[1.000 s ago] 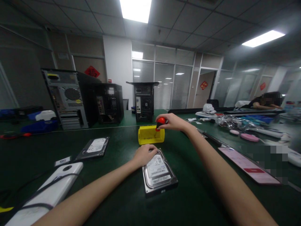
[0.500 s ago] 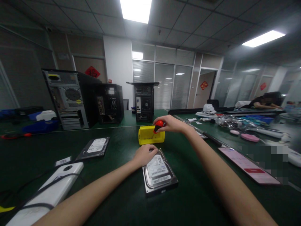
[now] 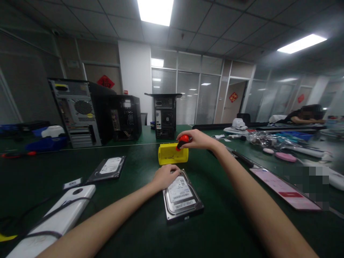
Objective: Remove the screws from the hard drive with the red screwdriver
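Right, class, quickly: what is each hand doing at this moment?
Left hand: resting on the far end of the hard drive, fingers curled over it.
Right hand: closed on the red-handled tool, over the yellow tray.

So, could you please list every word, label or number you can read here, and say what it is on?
None can be read.
Hard drive under the left hand: printed label, too small.
Second hard drive: label blurred.
Red wall signs: characters blurred.
White device: no text legible.
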